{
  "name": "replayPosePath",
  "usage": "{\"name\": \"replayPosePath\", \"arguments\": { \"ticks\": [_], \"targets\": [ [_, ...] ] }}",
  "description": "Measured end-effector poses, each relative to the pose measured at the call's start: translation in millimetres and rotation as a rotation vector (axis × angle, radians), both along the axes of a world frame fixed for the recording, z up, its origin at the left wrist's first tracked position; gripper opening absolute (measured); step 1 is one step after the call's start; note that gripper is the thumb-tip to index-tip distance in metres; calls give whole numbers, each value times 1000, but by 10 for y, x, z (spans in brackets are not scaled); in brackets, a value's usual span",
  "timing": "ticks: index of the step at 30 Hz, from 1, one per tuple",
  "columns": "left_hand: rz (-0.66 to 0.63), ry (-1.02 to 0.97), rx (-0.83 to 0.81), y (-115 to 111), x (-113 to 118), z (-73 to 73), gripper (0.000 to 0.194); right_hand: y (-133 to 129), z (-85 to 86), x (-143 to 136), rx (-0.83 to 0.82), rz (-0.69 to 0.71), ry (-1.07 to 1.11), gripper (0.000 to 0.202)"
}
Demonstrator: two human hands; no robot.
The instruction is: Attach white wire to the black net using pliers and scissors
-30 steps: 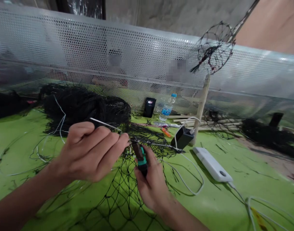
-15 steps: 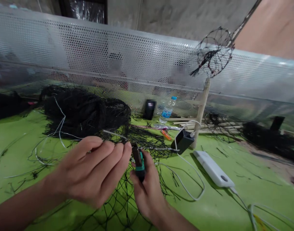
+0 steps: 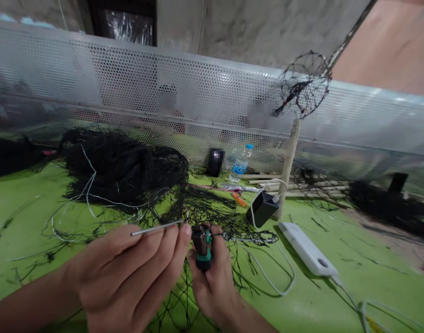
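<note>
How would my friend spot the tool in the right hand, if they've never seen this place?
Start at the green surface, then find the right hand near the bottom middle. The tool in it is chunky and dark with bright green parts, unlike the thin grey rod in the left hand.

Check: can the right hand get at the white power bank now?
Likely yes: the white power bank lies uncovered, only a cable loop and stray strands between, though the right hand holds the green-handled tool.
</note>
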State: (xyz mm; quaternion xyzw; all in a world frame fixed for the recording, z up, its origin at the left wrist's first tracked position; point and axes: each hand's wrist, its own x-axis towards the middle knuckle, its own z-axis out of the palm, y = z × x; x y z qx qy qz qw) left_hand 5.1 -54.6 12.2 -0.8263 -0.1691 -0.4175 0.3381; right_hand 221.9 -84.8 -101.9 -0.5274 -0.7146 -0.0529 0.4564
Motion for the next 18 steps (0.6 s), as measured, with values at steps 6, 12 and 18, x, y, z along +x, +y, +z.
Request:
{"name": "replayPosePath", "arguments": {
  "ticks": [6,12,18],
  "targets": [
    [61,74,223,48,12,52,29,15,176,-37,-74,3,-4,57],
    [19,169,333,190,-28,127,21,13,349,-83,-134,44,63,40],
    [65,141,410,415,20,116,19,17,339,-133,-239,81,144,39]
  ]
}}
